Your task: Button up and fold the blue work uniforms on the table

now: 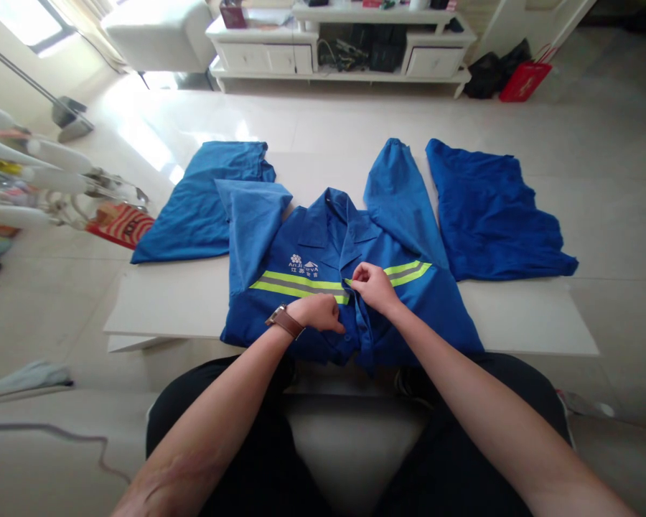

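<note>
A blue work jacket (409, 316) lies front up, its collar away from me and its sleeves folded up over the shoulders. Yellow-and-grey reflective bands cross its chest, with a white logo above the left one. My right hand (374, 287) pinches the edge of the front placket at the band. Just left of the opening, my left hand (317, 313), with a brown-strapped watch (285, 321) on the wrist, is closed on the other front edge; its fingertips are partly hidden. A button shows near its thumb.
Folded blue cloth (194, 201) lies left of the jacket and darker blue cloth (495, 208) right of it, on a white table (527, 316). A white rack (48, 172) stands at left. Beyond are a TV cabinet (263, 57) and a red bag (525, 79).
</note>
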A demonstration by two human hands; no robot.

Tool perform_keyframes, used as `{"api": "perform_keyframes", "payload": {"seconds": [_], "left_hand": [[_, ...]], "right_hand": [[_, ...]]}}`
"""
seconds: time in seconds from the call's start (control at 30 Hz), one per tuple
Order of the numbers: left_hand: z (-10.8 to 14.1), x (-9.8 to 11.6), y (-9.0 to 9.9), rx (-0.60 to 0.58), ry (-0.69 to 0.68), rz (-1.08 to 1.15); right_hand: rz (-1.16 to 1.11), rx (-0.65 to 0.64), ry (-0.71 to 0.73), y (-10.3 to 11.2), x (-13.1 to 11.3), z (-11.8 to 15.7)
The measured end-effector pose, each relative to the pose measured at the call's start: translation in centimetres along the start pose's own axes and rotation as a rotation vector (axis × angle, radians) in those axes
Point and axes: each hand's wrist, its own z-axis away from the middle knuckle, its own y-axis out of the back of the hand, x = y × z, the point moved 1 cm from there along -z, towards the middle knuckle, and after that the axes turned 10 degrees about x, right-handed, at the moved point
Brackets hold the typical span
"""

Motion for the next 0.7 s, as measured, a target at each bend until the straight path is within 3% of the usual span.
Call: {"api": "perform_keyframes", "payload": {"seconds": [0.13, 0.23, 0.3, 0.47, 0.7], "left_hand": [[0.2, 0.2, 1.3, 0.313, 0.067, 0.006], [0.1, 1.1, 1.2, 0.562, 0.155, -0.044], [-0.1, 1.6, 0.7, 0.647, 0.151, -0.055], [-0.6, 1.2, 0.1, 0.737, 0.081, -0.051], [-1.0, 0.1, 0.7, 0.673, 0.117, 0.072]], "right_hand": [[-0.218, -0.020, -0.041, 0.4, -0.6, -0.2], [-0.254, -0.063, -0.030, 0.6, -1.3, 0.0], [-0.251, -0.084, -0.029, 0.6, -1.7, 0.1], [-0.130, -0.100, 0.016, 0.5, -1.8, 0.4], [0.424, -0.157, 0.268, 0.4, -2.1, 1.8]]}}
